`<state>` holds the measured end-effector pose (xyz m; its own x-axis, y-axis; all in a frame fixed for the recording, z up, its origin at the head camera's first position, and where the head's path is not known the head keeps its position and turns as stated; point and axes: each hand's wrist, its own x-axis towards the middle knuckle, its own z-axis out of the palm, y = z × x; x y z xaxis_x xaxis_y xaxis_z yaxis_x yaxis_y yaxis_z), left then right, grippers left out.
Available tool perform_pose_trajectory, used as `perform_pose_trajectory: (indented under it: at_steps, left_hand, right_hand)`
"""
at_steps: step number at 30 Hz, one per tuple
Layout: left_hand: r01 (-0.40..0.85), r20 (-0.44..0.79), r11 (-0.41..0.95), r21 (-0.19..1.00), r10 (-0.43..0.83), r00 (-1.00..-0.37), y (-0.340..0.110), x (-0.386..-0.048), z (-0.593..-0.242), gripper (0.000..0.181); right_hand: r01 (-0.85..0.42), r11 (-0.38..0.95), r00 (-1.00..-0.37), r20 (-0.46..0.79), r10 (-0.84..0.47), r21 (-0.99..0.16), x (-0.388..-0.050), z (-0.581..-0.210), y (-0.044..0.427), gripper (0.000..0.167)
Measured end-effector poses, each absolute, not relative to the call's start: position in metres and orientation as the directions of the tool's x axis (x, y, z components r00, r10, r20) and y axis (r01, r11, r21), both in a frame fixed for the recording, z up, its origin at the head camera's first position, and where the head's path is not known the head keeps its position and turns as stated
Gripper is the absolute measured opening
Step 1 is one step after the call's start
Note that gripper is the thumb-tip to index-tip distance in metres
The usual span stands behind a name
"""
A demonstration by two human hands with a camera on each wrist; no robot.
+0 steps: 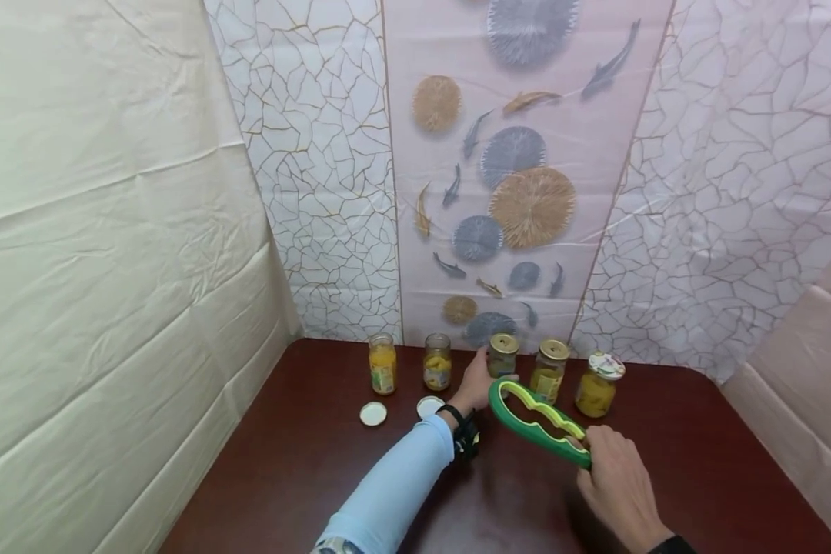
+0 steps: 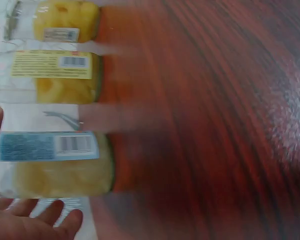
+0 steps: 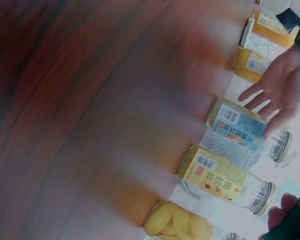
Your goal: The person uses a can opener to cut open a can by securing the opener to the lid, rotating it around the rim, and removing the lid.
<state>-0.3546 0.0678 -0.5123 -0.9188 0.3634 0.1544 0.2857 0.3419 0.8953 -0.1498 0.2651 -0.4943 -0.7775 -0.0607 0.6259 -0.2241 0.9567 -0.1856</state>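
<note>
My left hand [image 1: 476, 383] reaches to a lidded glass jar [image 1: 503, 362] with a blue label. Its fingers [image 2: 50, 222] are spread on one side of that jar and the thumb is on the other; in the left wrist view a gap shows between fingers and glass. My right hand [image 1: 619, 477] grips the end of a green jar opener [image 1: 536, 437] with a scalloped yellow-green inner edge. The opener is held above the table, in front of a gold-lidded jar with a yellow label [image 3: 215, 175]. All the jar's contents look pale yellow.
Right of these stands a jar with a patterned white lid [image 1: 595, 388]. Two lidless jars, one at far left [image 1: 382, 365] and one beside it [image 1: 437, 363], stand behind two loose lids [image 1: 373, 414] on the dark red table [image 1: 305, 477]. A patterned cloth hangs behind.
</note>
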Motion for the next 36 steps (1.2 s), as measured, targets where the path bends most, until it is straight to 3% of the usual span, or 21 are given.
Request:
perform_pose_trajectory:
  at_steps: [6, 12, 20, 27, 30, 34, 36]
  left_hand:
    - [0.373, 0.242, 0.375, 0.849, 0.352, -0.904, 0.078, -0.362, -0.529, 0.076]
    - [0.435, 0.268, 0.426, 0.794, 0.398, -0.878, 0.085, -0.383, -0.558, 0.081]
    - [0.391, 0.19, 0.448, 0.804, 0.43, -0.883, 0.088, -0.391, -0.56, 0.084]
    - [0.411, 0.203, 0.463, 0.785, 0.435, -0.877, 0.087, -0.412, -0.584, 0.086]
    - [0.389, 0.169, 0.486, 0.783, 0.436, -0.884, 0.084, -0.408, -0.579, 0.088]
    - [0.344, 0.116, 0.468, 0.814, 0.45, -0.885, 0.074, -0.385, -0.546, 0.085]
    - [0.368, 0.139, 0.458, 0.809, 0.459, -0.878, 0.069, -0.38, -0.538, 0.081]
  right_hand:
    - [-0.218, 0.956, -0.758, 0.651, -0.04, -0.195, -0.149, -0.498, 0.264, 0.039]
    - [-0.196, 0.956, -0.768, 0.64, -0.011, -0.22, -0.147, -0.501, 0.265, 0.037]
    - [-0.194, 0.957, -0.789, 0.614, -0.022, -0.215, -0.144, -0.507, 0.264, 0.037]
    - [-0.201, 0.952, -0.786, 0.618, -0.016, -0.231, -0.147, -0.505, 0.262, 0.037]
    - [-0.207, 0.953, -0.778, 0.628, -0.021, -0.223, -0.147, -0.504, 0.261, 0.038]
    - [-0.21, 0.954, -0.773, 0.633, -0.027, -0.216, -0.147, -0.504, 0.26, 0.039]
    - [-0.215, 0.953, -0.771, 0.636, -0.031, -0.214, -0.147, -0.504, 0.26, 0.038]
